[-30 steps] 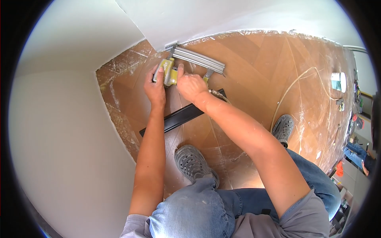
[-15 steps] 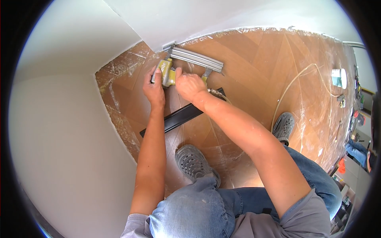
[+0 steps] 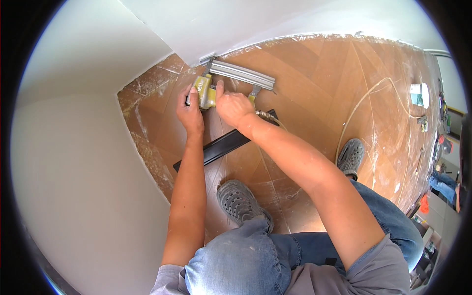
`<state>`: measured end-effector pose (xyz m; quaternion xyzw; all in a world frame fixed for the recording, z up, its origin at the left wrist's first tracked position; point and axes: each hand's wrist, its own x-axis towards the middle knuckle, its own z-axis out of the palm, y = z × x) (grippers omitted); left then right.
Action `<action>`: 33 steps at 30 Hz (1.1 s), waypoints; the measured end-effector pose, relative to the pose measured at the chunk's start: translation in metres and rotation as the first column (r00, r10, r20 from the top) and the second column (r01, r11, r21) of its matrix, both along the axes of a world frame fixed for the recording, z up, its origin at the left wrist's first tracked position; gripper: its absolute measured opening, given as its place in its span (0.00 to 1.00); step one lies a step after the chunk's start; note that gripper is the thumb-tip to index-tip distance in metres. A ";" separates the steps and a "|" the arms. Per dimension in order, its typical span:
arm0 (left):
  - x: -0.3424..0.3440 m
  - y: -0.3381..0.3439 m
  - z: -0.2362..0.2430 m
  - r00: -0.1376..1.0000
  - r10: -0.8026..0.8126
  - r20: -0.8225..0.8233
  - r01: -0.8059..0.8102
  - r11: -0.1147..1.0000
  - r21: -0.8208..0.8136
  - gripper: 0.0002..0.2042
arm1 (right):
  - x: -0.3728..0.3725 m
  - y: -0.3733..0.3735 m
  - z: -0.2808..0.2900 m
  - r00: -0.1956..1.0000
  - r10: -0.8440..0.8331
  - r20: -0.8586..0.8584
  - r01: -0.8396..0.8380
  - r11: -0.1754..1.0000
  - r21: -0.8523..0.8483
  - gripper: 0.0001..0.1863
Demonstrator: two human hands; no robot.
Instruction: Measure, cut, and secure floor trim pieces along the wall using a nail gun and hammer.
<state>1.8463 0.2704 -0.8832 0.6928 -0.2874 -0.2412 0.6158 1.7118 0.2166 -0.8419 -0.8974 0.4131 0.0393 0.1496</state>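
The person crouches in a corner of the room, blue-jeaned knees at the near edge, a grey perforated clog [image 3: 242, 201] planted on the wooden floor [image 3: 314, 73] just below the forearms and a second clog [image 3: 350, 156] off to the right of the right arm. Between the near clog and the hands lies a long black strip [image 3: 223, 146], flat on the floor and running on a slant under the right wrist.

Further out, both hands meet on a yellow nail gun [image 3: 206, 93]. The left hand [image 3: 191, 110] wraps around the gun's left side, fingers curled onto its body. The right hand [image 3: 235, 107] is clenched around the rear of the tool, just beside the left hand. From under the right wrist a pale air hose [image 3: 366, 98] leaves the gun and loops away to the right across the floor.

Beyond the knuckles the gun's long grey metal magazine [image 3: 243, 74] stretches rightward, and its nose sits at the foot of the white wall [image 3: 236, 24], right at the corner. Scuffed protective film covers the floor to the left of the left hand.
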 end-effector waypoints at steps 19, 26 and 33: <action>-0.002 0.023 0.003 0.997 -0.013 0.078 0.010 1.000 0.029 0.12 | -0.006 0.019 0.007 0.998 0.053 -0.030 -0.052 0.998 0.026 0.36; 0.001 0.016 -0.002 0.999 -0.029 0.014 0.028 0.998 0.048 0.13 | -0.009 0.008 0.001 0.995 0.095 0.002 -0.095 0.993 -0.072 0.32; 0.003 0.012 -0.003 0.998 -0.059 -0.017 0.060 0.998 0.007 0.13 | -0.009 0.003 -0.002 0.996 0.088 0.007 -0.087 0.993 -0.074 0.30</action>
